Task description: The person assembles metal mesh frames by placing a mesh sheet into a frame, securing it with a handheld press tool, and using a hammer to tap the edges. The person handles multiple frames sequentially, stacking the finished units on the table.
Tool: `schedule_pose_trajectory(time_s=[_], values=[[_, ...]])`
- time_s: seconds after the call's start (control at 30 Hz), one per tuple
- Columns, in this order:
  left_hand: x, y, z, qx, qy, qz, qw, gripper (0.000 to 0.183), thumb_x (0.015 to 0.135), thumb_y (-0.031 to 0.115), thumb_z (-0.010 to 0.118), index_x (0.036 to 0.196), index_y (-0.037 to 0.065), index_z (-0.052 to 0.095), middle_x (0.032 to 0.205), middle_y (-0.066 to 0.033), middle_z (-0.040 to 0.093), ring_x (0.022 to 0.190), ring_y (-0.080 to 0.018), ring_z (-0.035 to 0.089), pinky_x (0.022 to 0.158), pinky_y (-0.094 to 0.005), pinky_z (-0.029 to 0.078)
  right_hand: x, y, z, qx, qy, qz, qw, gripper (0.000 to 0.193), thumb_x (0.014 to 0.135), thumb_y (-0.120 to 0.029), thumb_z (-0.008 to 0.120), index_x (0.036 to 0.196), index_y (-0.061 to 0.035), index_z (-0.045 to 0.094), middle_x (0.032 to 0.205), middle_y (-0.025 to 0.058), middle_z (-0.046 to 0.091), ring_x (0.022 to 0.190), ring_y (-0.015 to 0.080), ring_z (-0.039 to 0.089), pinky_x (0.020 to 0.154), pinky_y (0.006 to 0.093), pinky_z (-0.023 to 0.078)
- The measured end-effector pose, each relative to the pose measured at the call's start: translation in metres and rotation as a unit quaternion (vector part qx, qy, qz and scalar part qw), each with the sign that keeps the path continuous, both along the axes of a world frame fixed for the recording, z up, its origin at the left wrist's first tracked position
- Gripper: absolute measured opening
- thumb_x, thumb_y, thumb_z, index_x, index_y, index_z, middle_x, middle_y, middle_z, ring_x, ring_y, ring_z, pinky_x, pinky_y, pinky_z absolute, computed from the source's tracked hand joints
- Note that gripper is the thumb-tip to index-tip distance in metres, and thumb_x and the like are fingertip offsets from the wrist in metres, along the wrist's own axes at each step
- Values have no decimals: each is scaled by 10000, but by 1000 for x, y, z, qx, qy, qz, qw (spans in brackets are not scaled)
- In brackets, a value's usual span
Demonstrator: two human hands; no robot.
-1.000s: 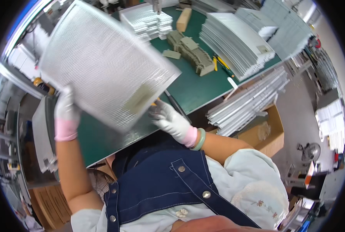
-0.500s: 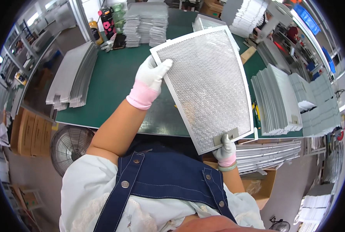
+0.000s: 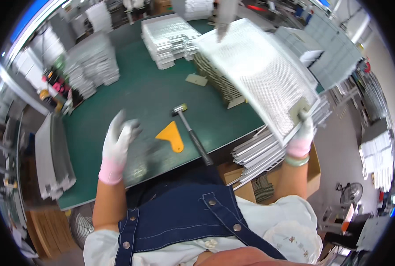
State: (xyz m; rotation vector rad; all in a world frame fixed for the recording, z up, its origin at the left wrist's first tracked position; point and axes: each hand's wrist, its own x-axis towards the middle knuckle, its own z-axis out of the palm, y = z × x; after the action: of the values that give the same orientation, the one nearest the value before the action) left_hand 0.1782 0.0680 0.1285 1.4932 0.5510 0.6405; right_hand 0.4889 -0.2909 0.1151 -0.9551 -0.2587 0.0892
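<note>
My right hand, in a white glove with a pink cuff, grips a framed metal mesh filter panel by its near corner. The thumb lies beside a beige tab on the mesh. The panel is tilted over a row of upright panels at the table's right side. Away from it, my left hand hovers over the green table with fingers apart and holds nothing. To its right lie a yellow plastic scraper and a small hammer with a dark grip.
Stacks of mesh panels stand at the back middle and back left. Long grey panels line the left edge. Metal frame strips jut out below the front edge, above a cardboard box. A beige plate lies mid-table.
My left hand has let go of the panel and moved left. My right hand has carried the panel rightward over the upright row. The view has turned right, and the scraper and hammer now show.
</note>
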Motion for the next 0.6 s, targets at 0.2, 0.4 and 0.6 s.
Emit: schedule_pose_trajectory(time_s=[0.2, 0.4, 0.6], values=[[-12, -2, -54, -33, 132, -58, 989, 558, 995, 248, 536, 1422, -67, 362, 1162, -154, 616, 1048, -179, 601, 899, -296, 497, 221, -49, 29, -68, 6, -84, 994, 248, 879, -96, 606, 1112, -10, 617, 1097, 139, 648, 1021, 262, 632, 874, 369, 528], [-33, -3, -60, 24, 168, -97, 981, 605, 989, 318, 548, 1413, -74, 366, 1150, -161, 639, 1030, -202, 635, 920, -311, 486, 298, -75, 9, -529, -280, -132, 790, 459, 816, -242, 710, 1196, -12, 595, 1089, 186, 678, 1012, 226, 649, 890, 332, 516], [-51, 8, -44, 155, 247, -38, 956, 557, 964, 271, 575, 1380, -66, 422, 1177, -176, 639, 1071, -213, 631, 966, -329, 472, 171, 13, 71, -578, -271, -528, 560, 784, 770, -351, 789, 1298, 129, 465, 1287, 311, 531, 1229, 441, 495, 1077, 458, 385]])
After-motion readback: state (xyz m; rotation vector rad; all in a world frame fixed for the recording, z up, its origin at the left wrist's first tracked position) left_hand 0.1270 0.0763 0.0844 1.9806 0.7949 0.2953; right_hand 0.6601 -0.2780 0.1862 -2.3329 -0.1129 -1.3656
